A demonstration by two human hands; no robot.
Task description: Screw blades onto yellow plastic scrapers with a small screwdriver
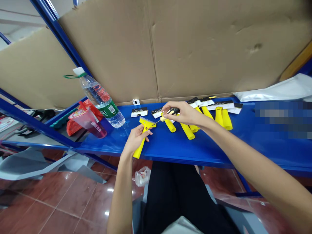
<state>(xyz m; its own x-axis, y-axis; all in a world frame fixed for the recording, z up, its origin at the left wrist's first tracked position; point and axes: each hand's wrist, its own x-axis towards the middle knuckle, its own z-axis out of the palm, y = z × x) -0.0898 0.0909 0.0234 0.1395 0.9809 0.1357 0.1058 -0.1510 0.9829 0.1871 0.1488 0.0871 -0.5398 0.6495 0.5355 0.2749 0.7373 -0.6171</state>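
Note:
Near the front edge of the blue table, my left hand [137, 138] is wrapped round the handle of a yellow scraper [138, 152], its wide head tilted up and away from me. My right hand [181, 112] grips a screwdriver [173, 111] with a black and pale yellow handle. The thin shaft points left, its tip at the right side of the scraper's head. Whether a screw sits under the tip is too small to tell. Beyond and right of my right hand lie several more yellow scrapers [187, 131] with black and white card packs [223, 104] around them.
A large water bottle [104, 100] and a pink cup [91, 125] stand at the table's left end. A small white device [136, 102] and a card pack [139, 112] lie toward the cardboard wall [195, 48]. A white bag [280, 89] is at the back right.

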